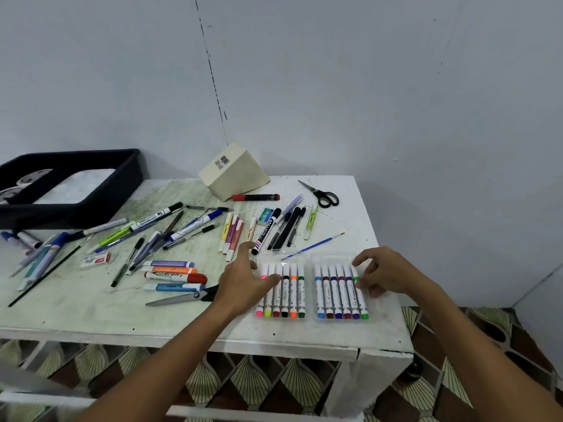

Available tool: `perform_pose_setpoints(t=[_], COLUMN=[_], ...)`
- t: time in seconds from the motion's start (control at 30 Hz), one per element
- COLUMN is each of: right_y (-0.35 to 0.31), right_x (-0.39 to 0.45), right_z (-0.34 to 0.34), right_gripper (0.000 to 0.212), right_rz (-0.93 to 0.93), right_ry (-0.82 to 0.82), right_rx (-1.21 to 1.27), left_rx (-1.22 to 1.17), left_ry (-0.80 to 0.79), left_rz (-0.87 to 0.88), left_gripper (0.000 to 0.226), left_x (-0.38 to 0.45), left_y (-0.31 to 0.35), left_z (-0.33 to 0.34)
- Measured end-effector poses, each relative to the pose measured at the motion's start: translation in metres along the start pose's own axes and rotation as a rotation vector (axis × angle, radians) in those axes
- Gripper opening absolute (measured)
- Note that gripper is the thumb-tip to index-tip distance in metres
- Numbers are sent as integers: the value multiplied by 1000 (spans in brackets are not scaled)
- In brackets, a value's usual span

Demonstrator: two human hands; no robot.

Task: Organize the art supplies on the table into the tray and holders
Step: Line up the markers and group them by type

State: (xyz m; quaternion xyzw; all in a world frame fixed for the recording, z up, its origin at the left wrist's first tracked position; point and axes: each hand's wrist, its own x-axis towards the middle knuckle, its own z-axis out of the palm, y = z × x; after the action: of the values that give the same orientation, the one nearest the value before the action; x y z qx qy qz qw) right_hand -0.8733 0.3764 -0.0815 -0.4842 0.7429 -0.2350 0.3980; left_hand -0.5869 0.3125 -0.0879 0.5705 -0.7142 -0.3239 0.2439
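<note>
Marker case: clear plastic marker case (341, 292) lying open at the near right of the white table (91, 312); all places below are given relative to it.
Right half: six markers (339, 292) in a row, caps blue to green.
Left half: six more markers (286, 292), pink to dark green.
Left hand (243, 284): fingers spread and relaxed, resting over the left half's pink end, gripping nothing.
Right hand (384, 274): fingers curled down onto the case's far right edge at the green marker.
Thin paintbrush (313, 246): just behind the case.
Black scissors (321, 194): well behind.
Loose pens and markers (146, 236): scattered to the left.
Dark tray (70, 187): far left, behind.
Cream block (234, 175): behind, by the wall.
</note>
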Motion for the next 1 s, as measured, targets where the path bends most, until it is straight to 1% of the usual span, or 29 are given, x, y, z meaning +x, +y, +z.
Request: perform_pose_setpoints(t=[0.07, 0.2, 0.3, 0.37, 0.47, 0.6, 0.63, 0.67, 0.7, 0.77, 0.8, 0.83, 0.87, 0.9, 0.93, 1.0], right_y=[-1, -2, -4, -6, -7, -9, -9, -9, -8, -5, -7, -9, -11, -12, -13, -13], right_x=[-2, -8, -11, -14, -16, -27, -29, -29, -27, -22, -21, -21, -20, -20, -19, -18], right_z=[2, 6, 13, 17, 21, 24, 25, 26, 27, 27, 25, 24, 24, 24, 26, 29], right_gripper=[37, 37, 34, 32, 30, 22, 17, 10, 6, 14, 15, 14, 10, 5, 7, 24], right_rz=[1, 4, 15, 18, 20, 11, -4, -33, -71, -161, -211, -257, -296, -328, -349, -357], right_ry=[1, -1, -11, -12, -42, -159, -140, -66, 54, 323, 400, 421, 391, 327, 252, 128], right_rx=[20, 59, 111, 152, 199, 285, 272, 248, 247, 328, 385, 437, 469, 466, 424, 309], left_rx=[-97, -191, -232, -272, -324, -217, -182, -145, -111, -55, -24, 13, 55, 89, 110, 116], left_ry=[18, 56, 89, 90, 24, -134, -172, -208, -240, -285, -303, -324, -341, -351, -351, -340], left_rz=[35, 149, 219, 222, 193, 309, 339, 372, 411, 498, 528, 550, 578, 623, 675, 735], left_gripper=[78, 75, 78, 82, 94, 98, 99, 100, 100, 98, 95, 93, 90, 87, 86, 86], left_x=[-2, -4, -1, 2, 9, 12, 10, 8, 6, 2, 1, 0, -1, -1, -1, 0], left_y=[0, 7, 20, 29, 37, 50, 53, 55, 55, 50, 47, 44, 40, 36, 31, 20], left_z=[1, -3, -5, -6, -6, -7, -6, -5, -3, 0, 0, 0, 2, 4, 6, 12])
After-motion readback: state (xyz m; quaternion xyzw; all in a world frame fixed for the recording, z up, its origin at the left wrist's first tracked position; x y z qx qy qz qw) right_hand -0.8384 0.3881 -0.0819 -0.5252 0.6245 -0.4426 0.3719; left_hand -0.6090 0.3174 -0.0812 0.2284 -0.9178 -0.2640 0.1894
